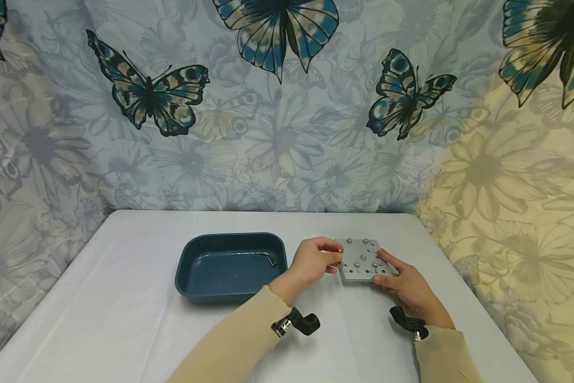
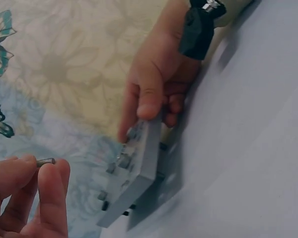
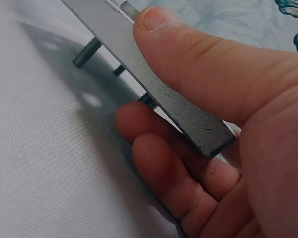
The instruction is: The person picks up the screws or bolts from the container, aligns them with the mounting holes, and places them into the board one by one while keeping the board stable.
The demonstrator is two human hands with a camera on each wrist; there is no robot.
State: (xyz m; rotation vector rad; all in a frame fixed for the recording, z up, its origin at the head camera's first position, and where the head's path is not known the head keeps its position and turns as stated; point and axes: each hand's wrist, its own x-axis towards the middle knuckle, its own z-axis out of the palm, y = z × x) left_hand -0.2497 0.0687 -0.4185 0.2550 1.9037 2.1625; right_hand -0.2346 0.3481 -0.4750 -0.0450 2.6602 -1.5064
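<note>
My right hand (image 1: 408, 284) grips a grey metal plate (image 1: 356, 274) by its right side, thumb on the near edge and fingers beneath. Several bolts stand in the plate's holes, heads on top; threaded ends (image 3: 88, 53) stick out below in the right wrist view. Between thumb and fingertips my left hand (image 1: 313, 260) pinches a small threaded bolt (image 2: 45, 162), just left of the plate. In the left wrist view that bolt lies roughly level, apart from the plate, its head hidden by the fingers.
A dark blue tray (image 1: 229, 299) stands to the left of the plate, with small metal bolts (image 1: 269, 259) at its right side. White cloth covers the table (image 1: 124, 298). Butterfly-print fabric (image 1: 287, 149) hangs behind and at both sides.
</note>
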